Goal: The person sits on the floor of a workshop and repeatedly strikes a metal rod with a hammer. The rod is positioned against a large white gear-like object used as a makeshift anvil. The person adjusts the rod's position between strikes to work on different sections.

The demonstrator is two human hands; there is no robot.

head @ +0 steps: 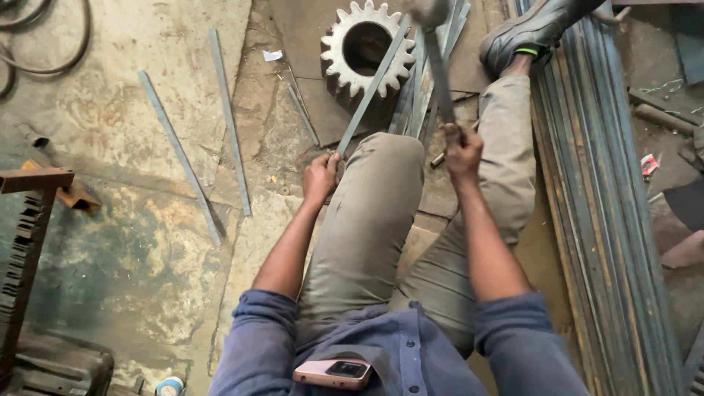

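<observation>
I sit on a workshop floor with my knees bent. My left hand (321, 177) grips the near end of a flat grey metal strip (374, 86), which slants up over a large toothed gear wheel (367, 48) lying on the floor. My right hand (462, 152) is closed around the handle of a hammer (438, 62), raised so that its blurred head sits above the gear at the top of the view. Several more strips lie in a bundle beside the gear, under the hammer handle.
Two loose metal strips (180, 155) lie on the concrete to the left. A long stack of steel bars (601, 205) runs down the right side by my shoe (532, 29). A rusty metal frame (29, 220) stands at the left edge. A phone (334, 372) sits in my shirt pocket.
</observation>
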